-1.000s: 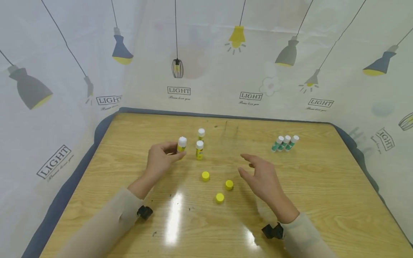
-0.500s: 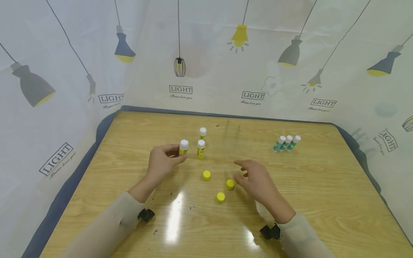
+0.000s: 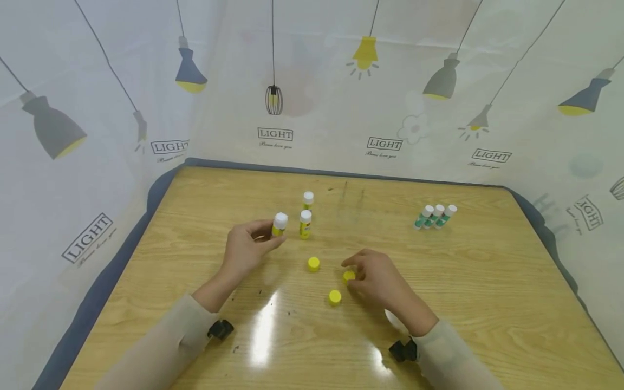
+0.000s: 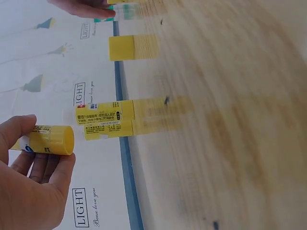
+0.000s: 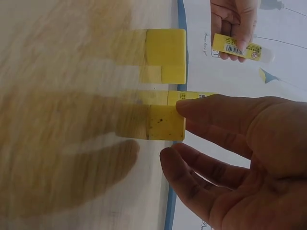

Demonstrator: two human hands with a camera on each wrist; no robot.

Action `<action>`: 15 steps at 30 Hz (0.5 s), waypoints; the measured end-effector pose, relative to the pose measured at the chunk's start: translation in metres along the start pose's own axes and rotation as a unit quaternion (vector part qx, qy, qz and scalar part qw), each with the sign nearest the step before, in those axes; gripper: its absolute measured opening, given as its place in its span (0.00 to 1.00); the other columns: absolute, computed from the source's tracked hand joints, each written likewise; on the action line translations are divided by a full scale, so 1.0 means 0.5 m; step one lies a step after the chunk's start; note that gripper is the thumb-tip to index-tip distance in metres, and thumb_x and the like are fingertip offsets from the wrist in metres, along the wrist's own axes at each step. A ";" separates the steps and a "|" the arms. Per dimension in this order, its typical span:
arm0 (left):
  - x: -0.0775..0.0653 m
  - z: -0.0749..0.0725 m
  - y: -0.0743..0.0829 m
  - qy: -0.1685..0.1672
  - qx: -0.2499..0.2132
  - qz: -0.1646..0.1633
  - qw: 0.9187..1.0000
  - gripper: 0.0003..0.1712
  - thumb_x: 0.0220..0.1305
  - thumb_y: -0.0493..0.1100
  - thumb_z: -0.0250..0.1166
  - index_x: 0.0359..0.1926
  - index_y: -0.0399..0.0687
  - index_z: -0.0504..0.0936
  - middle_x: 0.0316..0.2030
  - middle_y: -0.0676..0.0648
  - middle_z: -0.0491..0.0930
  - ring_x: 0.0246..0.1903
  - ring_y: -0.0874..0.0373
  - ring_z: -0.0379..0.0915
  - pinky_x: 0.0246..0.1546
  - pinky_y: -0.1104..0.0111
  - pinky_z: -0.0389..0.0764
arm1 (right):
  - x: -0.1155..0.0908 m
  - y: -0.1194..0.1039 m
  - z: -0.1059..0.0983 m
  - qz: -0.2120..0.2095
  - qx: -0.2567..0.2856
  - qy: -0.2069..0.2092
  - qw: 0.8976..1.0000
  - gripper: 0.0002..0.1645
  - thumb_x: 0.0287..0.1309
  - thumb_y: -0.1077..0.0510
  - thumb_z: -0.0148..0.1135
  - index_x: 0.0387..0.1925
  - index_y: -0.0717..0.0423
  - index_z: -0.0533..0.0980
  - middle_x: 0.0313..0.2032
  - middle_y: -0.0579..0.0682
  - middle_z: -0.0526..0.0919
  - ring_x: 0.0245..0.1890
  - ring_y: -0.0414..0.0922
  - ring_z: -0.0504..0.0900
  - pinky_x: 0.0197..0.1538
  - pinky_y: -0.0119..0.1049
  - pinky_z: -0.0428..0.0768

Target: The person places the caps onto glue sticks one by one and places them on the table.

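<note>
My left hand holds a yellow glue stick with a white top between thumb and fingers. In the left wrist view, the underside of this glue stick shows it raised above the table. My right hand is low over the table around a yellow cap. In the right wrist view the thumb overlaps an edge of this speckled cap, while a gap separates the other fingers from it. A second cap and a third cap lie nearby.
Two more yellow glue sticks stand upright, a front one and a rear one, just right of the held one. Three green glue sticks with white tops stand at the back right. A lamp-printed curtain borders the wooden table.
My right hand has moved left and down to the nearest yellow cap, its fingers now on either side of it. My left hand keeps hold of the glue stick in nearly the same place.
</note>
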State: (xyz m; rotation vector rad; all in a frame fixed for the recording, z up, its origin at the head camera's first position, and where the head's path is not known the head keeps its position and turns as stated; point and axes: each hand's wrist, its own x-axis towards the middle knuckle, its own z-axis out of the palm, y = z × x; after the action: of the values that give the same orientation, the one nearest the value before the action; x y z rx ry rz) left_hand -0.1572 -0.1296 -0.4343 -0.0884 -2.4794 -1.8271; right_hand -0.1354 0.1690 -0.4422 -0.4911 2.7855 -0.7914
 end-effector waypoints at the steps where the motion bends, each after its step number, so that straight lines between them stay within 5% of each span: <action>1: -0.001 0.000 0.001 0.000 -0.002 0.000 1.000 0.21 0.58 0.41 0.77 0.53 0.42 0.86 0.49 0.43 0.86 0.50 0.49 0.82 0.53 0.63 0.85 | 0.001 0.001 0.002 -0.004 -0.003 0.002 1.000 0.21 0.51 0.61 0.77 0.49 0.51 0.86 0.47 0.47 0.84 0.35 0.38 0.80 0.38 0.35 0.83; 15: -0.014 0.002 0.001 -0.002 -0.010 0.000 1.000 0.21 0.58 0.41 0.77 0.53 0.42 0.86 0.50 0.43 0.86 0.51 0.49 0.83 0.53 0.62 0.85 | 0.005 -0.001 0.011 -0.025 -0.036 0.011 0.999 0.13 0.51 0.64 0.75 0.41 0.53 0.87 0.34 0.44 0.85 0.33 0.38 0.79 0.38 0.36 0.82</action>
State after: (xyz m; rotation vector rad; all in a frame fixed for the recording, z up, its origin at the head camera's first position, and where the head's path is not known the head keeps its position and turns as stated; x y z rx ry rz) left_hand -0.1504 -0.1286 -0.4345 -0.0920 -2.4641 -1.8540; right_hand -0.1358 0.1650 -0.4467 -0.5694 2.8403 -0.7137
